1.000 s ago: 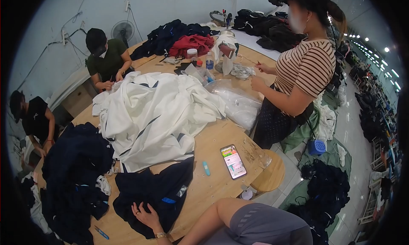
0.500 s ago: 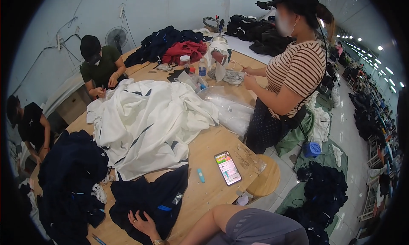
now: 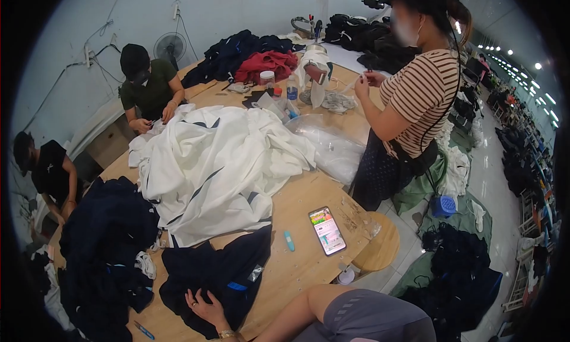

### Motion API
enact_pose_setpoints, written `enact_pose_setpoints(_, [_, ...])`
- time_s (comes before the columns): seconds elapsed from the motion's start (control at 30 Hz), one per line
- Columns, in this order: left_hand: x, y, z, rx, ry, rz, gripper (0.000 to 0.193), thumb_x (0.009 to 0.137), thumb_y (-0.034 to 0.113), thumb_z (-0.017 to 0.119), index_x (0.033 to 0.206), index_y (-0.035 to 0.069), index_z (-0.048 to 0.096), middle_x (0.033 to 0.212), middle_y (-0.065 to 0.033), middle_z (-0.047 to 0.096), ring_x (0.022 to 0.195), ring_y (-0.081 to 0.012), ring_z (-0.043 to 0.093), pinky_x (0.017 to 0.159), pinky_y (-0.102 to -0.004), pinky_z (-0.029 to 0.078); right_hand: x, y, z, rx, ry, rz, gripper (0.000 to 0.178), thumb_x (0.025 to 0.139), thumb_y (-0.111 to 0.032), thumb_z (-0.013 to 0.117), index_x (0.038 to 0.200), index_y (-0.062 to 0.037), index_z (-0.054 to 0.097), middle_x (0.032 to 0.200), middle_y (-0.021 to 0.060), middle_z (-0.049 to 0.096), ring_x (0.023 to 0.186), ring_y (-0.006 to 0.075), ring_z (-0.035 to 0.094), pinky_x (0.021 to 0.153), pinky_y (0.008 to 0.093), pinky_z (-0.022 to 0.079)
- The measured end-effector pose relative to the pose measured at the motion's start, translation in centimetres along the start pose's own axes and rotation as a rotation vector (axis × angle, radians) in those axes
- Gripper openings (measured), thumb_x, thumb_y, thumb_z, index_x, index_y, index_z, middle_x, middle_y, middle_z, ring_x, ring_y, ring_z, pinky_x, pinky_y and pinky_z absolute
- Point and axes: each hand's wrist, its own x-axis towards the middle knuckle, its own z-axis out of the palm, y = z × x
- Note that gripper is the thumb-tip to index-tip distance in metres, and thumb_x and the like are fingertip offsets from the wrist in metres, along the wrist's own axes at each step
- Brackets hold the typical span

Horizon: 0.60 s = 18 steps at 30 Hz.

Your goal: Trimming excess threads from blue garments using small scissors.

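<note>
My left hand [image 3: 206,309] lies palm down on a dark navy garment [image 3: 219,262] close to the near edge of the table. Its fingers are spread, and a ring and a wrist bracelet show. On the garment's right part are a blue strip [image 3: 238,285] and a small silvery patch [image 3: 255,273]. Just beyond it spreads a big heap of white fabric [image 3: 214,158] with navy stripes. To the right lie a light-blue pen-like stick [image 3: 289,241] and a phone [image 3: 327,231] with its screen lit. My right hand is out of the picture.
A navy garment pile [image 3: 110,235] stands at left, near a dark blue tool [image 3: 143,330]. Three people work around the table; one in a striped shirt [image 3: 415,95] stands at right by a clear plastic bag [image 3: 329,146]. A wooden stool [image 3: 377,241] is beside the table.
The whole view has shifted slightly. The person in stripes has raised their hands off the grey cloth on the table. My left hand stays spread on the navy garment.
</note>
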Motion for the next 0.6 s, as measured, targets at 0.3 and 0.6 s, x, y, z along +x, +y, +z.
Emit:
enact_pose_setpoints(0.3, [0.0,0.1,-0.3,0.001,-0.006,-0.013,0.02,0.078,0.014,0.06,0.093,0.002,0.059,0.122,-0.0157,0.047,0.119,-0.0323,0.038,0.096,-0.0415,0.033,-1.4,-3.2,0.0,0.013,0.015,-0.069,0.051,0.085,-0.039,0.053,0.103,0.0084,0.05,0.092,0.0177,0.057,0.085,0.0227,0.051,0.07,0.0382,0.041])
enact_pose_setpoints(0.6, [0.1,0.0,-0.1,-0.001,0.009,0.002,0.02,0.078,0.014,0.06,0.094,0.002,0.058,0.122,-0.0163,0.048,0.119,-0.0326,0.038,0.096,-0.0418,0.033,-1.3,-2.2,0.3,-0.025,0.028,0.068,0.058,0.081,-0.045,0.058,0.103,0.0087,0.051,0.1,0.0215,0.058,0.089,0.0279,0.057,0.07,0.0361,0.046])
